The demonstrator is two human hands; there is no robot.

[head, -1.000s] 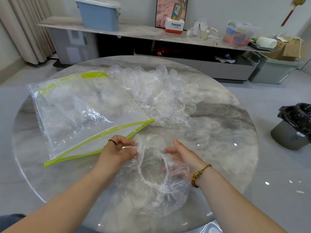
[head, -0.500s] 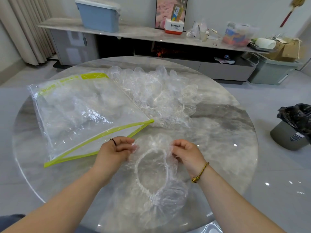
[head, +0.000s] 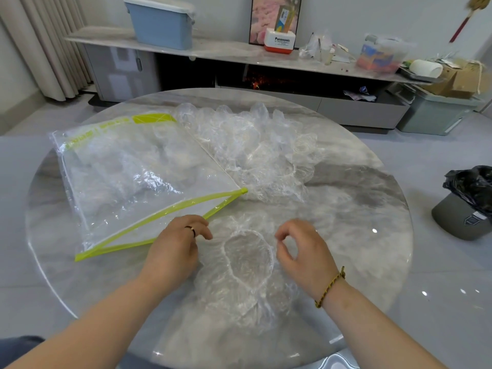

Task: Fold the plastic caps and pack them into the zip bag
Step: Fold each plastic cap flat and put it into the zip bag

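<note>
Hands wider apart now: your left hand [head: 177,247] and right hand [head: 303,253] pinch the plastic cap [head: 247,258] flat, ready for folding

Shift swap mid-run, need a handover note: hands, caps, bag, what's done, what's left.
Left hand: fingers curled, pinching the left edge of the plastic cap, which lies spread open on the table.
Right hand: curled at the cap's right edge; can't tell if it grips the clear film.
Zip bag: left of the cap, mouth open toward the person; the crinkled plastic inside is likely packed caps.
Pile of caps: behind, right of the bag.
Done: this cap laid out, not yet folded.
Left: fold it, bag it, work through the pile.
</note>
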